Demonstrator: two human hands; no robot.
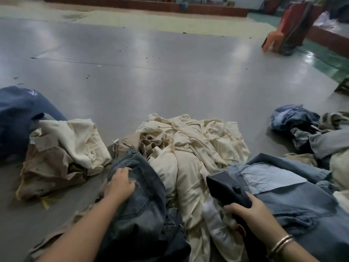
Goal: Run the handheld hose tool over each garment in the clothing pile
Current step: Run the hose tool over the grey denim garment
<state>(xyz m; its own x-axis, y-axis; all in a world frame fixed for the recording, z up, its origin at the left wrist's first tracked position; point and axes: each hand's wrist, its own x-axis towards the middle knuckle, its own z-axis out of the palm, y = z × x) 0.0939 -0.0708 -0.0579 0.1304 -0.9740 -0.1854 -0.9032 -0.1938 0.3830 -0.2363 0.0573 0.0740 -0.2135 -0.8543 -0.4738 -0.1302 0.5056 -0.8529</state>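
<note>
A pile of garments lies on the grey floor right in front of me. Cream garments (196, 140) heap up in its middle. My left hand (120, 183) grips a fold of dark washed jeans (143, 201) at the pile's left side. My right hand (249, 210) is closed around the black handheld hose tool (225, 188), whose head points forward over the cream cloth. A light blue denim garment (290, 188) lies spread to the right of the tool. The hose itself is hidden.
A tan and cream heap (62, 157) and a blue garment (20, 118) lie at left. More denim pieces (300, 123) are piled at right. An orange plastic chair (277, 33) stands far back right, on a wide stretch of shiny grey floor (151, 72).
</note>
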